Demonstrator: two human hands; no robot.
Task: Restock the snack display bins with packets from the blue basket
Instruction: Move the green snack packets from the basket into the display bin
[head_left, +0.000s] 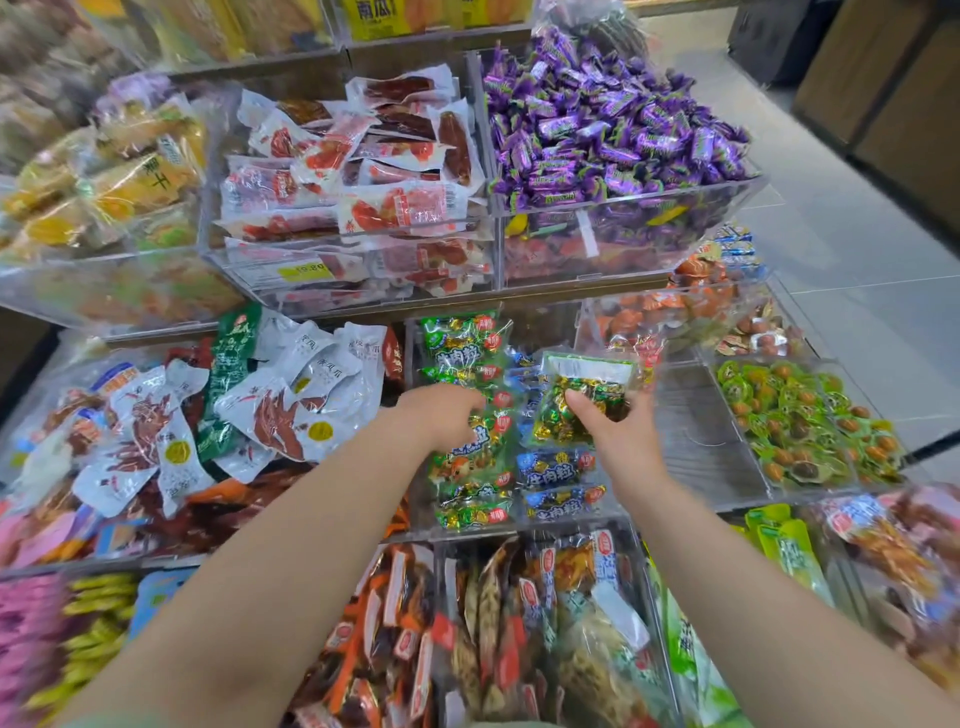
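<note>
Green packet (587, 402) is up over the clear bin (550, 325), pinched by the right hand (621, 434), thumb on front, fingers behind. Left hand (447, 413) is down on the stacked green packets (467, 470) in that bin, fingers curled under; can't tell if gripping or pressing. Blue basket not in view. Risks: a loose pinch drops the packet onto the blue packets (556, 467) alongside or into the bare compartment (691, 421) at right; the left hand could shove the stack askew.

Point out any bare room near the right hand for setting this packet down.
Bare bin floor lies just right of the right hand and its packet, bordered by the blue packets and the green-cupped snacks. The green packets under the left hand and the purple candies are heaped full.
</note>
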